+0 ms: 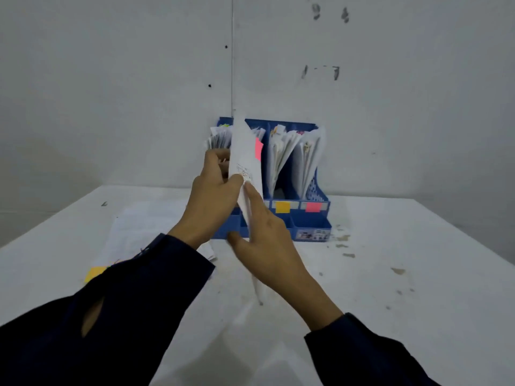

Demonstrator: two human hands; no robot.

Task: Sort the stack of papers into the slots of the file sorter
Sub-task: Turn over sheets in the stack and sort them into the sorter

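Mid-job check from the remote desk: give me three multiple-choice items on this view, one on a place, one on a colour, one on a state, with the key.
1. Where does the remaining paper stack lie?
A. On the table, left of the file sorter
B. On top of the sorter
C. On the floor

2. What colour is the tab on the held sheet?
A. Green
B. Pink
C. Blue

3. How is the sheet held?
A. Lying flat on the table
B. By one hand only
C. Upright, between left hand and right hand

Key: 1 A, the stack lies beside the left sleeve; 2 B, the tab on its edge is pink; 3 C, both hands touch it.
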